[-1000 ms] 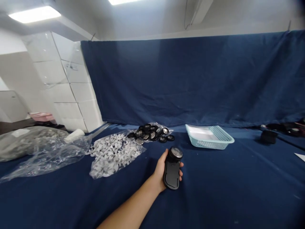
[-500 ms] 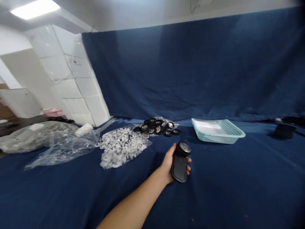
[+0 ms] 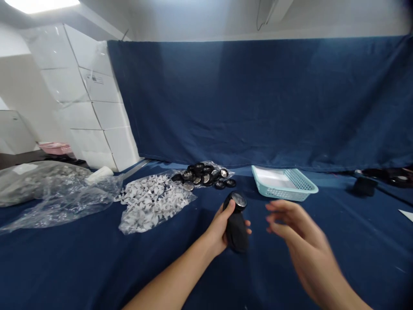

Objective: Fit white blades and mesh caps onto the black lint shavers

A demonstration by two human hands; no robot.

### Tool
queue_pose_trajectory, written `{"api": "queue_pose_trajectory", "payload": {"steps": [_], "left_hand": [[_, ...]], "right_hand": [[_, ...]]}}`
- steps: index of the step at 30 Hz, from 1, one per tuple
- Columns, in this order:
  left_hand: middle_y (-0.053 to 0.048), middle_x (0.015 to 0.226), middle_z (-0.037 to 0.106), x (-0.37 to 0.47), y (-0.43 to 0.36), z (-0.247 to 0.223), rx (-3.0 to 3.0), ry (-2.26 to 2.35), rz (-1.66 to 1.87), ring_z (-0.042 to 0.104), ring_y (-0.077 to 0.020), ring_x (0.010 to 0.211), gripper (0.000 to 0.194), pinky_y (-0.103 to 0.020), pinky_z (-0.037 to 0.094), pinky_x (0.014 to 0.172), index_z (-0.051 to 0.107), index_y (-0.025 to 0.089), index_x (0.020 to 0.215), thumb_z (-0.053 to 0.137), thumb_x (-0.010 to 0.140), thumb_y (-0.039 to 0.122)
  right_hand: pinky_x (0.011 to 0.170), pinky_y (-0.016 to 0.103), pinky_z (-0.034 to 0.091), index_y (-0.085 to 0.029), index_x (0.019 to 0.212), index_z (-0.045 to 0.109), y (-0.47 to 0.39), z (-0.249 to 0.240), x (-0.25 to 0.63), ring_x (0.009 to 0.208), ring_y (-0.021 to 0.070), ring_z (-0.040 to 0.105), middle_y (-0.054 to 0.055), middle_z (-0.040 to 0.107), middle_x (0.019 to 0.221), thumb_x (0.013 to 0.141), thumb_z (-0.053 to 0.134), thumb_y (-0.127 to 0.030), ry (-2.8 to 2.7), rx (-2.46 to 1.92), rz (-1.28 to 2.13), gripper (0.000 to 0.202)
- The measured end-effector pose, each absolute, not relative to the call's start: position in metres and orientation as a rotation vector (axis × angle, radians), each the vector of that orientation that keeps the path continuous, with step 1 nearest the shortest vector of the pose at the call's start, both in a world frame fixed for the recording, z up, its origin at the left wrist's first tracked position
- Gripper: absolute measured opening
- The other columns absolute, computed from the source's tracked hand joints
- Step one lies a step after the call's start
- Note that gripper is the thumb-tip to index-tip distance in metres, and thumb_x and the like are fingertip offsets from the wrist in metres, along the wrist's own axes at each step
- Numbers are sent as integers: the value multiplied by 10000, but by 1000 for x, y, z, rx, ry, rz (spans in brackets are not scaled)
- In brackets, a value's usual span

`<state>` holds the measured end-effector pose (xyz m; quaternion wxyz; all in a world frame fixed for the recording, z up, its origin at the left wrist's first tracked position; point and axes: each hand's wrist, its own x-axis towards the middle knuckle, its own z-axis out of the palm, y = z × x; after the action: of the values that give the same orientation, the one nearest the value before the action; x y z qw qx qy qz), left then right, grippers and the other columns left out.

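My left hand (image 3: 222,226) is wrapped round a black handheld device (image 3: 237,230) with a round metallic disc in a black rim at its top end. The left thumb lies by the rim. To the right of the device, my right hand (image 3: 300,237) hovers apart from it, slightly blurred, fingers bent with a gap between thumb and fingers and nothing between them. Beyond the left hand lies a pile of round black-rimmed parts (image 3: 206,174) on clear plastic. Small white pieces (image 3: 153,200) are heaped on a plastic bag to its left.
A light green basket (image 3: 284,194) with white sheets inside stands at the back right. Large plastic bags (image 3: 64,189) lie at the left, before stacked white boxes (image 3: 93,112). A black object (image 3: 364,186) sits at the far right. Blue cloth hangs behind.
My right hand has come into view from the right. My left hand has shifted slightly left with the device, which is now turned, and its thumb has moved nearer the rim. The view has shifted.
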<state>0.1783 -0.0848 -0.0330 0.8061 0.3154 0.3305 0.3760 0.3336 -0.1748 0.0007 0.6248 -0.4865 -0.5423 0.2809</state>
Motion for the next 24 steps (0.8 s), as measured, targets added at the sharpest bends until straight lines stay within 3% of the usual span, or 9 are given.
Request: {"api": "queue_pose_trajectory", "payload": {"steps": [3, 5, 7, 10, 13, 17, 21, 24], "left_hand": [[-74, 909, 697, 182, -93, -28, 769, 712, 999, 693, -224, 733, 635, -322, 525, 691, 473, 219, 1207, 699, 732, 574], [-88, 1006, 682, 182, -97, -26, 927, 695, 1122, 673, -233, 853, 645, -310, 514, 752, 483, 216, 1216, 699, 729, 580], [-86, 1105, 656, 181, -100, -23, 1132, 739, 1237, 630, -246, 965, 689, -296, 498, 801, 488, 219, 1247, 689, 715, 609], [-72, 1208, 621, 180, -101, -21, 1341, 804, 1306, 575, -258, 1086, 647, -304, 463, 905, 515, 234, 1260, 645, 752, 613], [-59, 1252, 608, 180, -97, -20, 1417, 870, 1314, 539, -247, 1165, 465, -303, 403, 998, 567, 242, 1223, 617, 833, 491], [-72, 1204, 629, 177, -91, -19, 1531, 931, 1307, 562, -250, 1115, 397, -308, 421, 957, 571, 211, 1208, 599, 862, 404], [-75, 1175, 624, 173, -91, -17, 1704, 971, 1346, 587, -237, 1015, 442, -290, 450, 854, 534, 208, 1238, 619, 847, 396], [-51, 1013, 658, 172, -94, -15, 1729, 1072, 1376, 598, -207, 890, 395, -272, 452, 797, 565, 207, 1177, 599, 852, 428]], "right_hand": [[741, 390, 563, -226, 1109, 548, -143, -18, 329, 915, 236, 657, 111, 627, 1109, 880, 528, -398, -884, -1104, 1210, 287], [701, 364, 561, -188, 1041, 578, -135, -32, 322, 800, 204, 668, 97, 660, 977, 902, 463, -495, -716, -1060, 1589, 356], [733, 355, 554, -142, 987, 636, -137, -41, 315, 750, 187, 669, 98, 667, 873, 918, 341, -600, -704, -883, 1887, 549], [716, 318, 549, -109, 973, 679, -146, -45, 311, 747, 177, 662, 121, 664, 913, 910, 221, -677, -693, -623, 2130, 732], [615, 256, 531, -111, 961, 688, -149, -45, 312, 679, 146, 636, 117, 664, 930, 936, 215, -633, -597, -533, 2176, 705], [527, 230, 477, -116, 872, 686, -143, -46, 315, 559, 126, 584, 87, 647, 777, 925, 274, -643, -519, -605, 2057, 671], [568, 251, 466, -129, 918, 629, -143, -41, 317, 598, 139, 582, 68, 627, 764, 887, 401, -663, -656, -766, 1747, 581], [641, 264, 472, -189, 978, 530, -148, -37, 319, 661, 139, 585, 25, 613, 808, 868, 526, -596, -831, -899, 1507, 421]]}}
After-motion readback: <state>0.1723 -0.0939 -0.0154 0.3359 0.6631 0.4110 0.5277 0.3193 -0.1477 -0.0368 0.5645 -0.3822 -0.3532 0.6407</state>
